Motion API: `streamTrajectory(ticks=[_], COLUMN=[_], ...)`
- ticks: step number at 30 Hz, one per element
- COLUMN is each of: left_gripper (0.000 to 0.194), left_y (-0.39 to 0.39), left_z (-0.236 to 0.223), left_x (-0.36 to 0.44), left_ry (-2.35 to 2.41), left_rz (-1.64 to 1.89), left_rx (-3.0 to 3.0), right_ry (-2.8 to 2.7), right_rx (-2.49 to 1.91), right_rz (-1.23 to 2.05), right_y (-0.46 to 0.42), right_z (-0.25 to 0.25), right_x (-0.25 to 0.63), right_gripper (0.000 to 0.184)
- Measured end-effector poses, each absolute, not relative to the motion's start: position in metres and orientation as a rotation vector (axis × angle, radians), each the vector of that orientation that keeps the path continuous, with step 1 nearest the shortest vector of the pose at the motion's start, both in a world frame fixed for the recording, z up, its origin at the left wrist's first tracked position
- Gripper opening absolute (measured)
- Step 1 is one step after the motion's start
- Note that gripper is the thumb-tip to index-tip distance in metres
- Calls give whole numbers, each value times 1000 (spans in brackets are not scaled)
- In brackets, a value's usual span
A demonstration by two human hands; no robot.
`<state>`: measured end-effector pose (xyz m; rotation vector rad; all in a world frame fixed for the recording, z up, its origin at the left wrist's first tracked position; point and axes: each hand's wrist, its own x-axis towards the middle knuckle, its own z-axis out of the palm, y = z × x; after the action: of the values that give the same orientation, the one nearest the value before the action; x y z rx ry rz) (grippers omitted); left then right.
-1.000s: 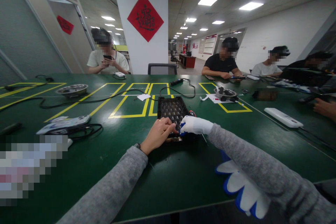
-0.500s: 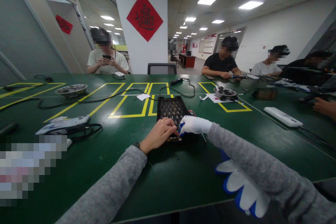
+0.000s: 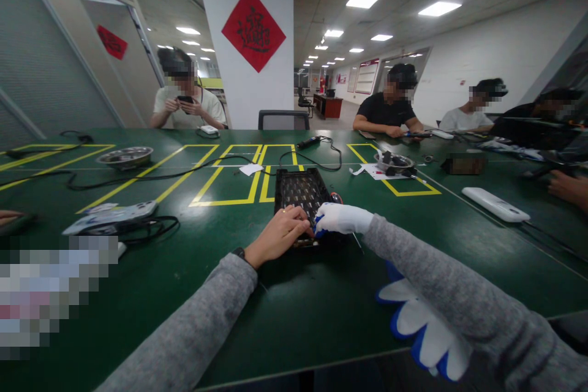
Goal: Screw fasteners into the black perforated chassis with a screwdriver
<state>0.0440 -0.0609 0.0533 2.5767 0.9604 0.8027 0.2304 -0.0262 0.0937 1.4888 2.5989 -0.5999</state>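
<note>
A black perforated tray-like panel (image 3: 301, 191) lies on the green table (image 3: 193, 269) in front of me. My bare left hand (image 3: 278, 236) rests on its near edge, fingers curled in a pinch at the panel's near right corner. My right hand (image 3: 342, 218), in a white glove with blue fingertips, is closed just to the right of it, fingertips meeting the left hand's; a thin metal tool sticks out below the glove. What the fingers pinch is too small to make out. A spare white and blue glove (image 3: 425, 327) lies under my right forearm.
Yellow tape squares (image 3: 229, 180) mark the table. A metal bowl (image 3: 125, 157), black cables (image 3: 151, 177), a white device (image 3: 110, 217), another bowl with parts (image 3: 394, 163) and a white remote-like bar (image 3: 496, 204) lie around. Several seated people work along the far and right sides.
My hands stay almost still at the panel's near edge; the left fingers shifted slightly. A fingertip of someone else has come in at the far left edge.
</note>
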Motion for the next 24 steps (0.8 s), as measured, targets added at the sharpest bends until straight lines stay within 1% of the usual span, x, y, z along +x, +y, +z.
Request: streamTrajectory(ticks=[4, 10, 18, 24], left_gripper=[49, 48, 48, 48], left_y=[-62, -62, -62, -62], left_z=[54, 54, 56, 56], left_x=[44, 44, 45, 45], left_ry=[963, 963, 957, 976], left_rz=[801, 798, 761, 758], left_rx=[2573, 2573, 2599, 2615], right_ry=[2569, 2566, 2664, 2829], right_rx=[1491, 1513, 1601, 1696], right_rz=[-646, -687, -663, -569], right_y=[-26, -25, -25, -18], right_z=[93, 96, 102, 107], right_x=[230, 229, 237, 247], right_gripper=[23, 23, 14, 22])
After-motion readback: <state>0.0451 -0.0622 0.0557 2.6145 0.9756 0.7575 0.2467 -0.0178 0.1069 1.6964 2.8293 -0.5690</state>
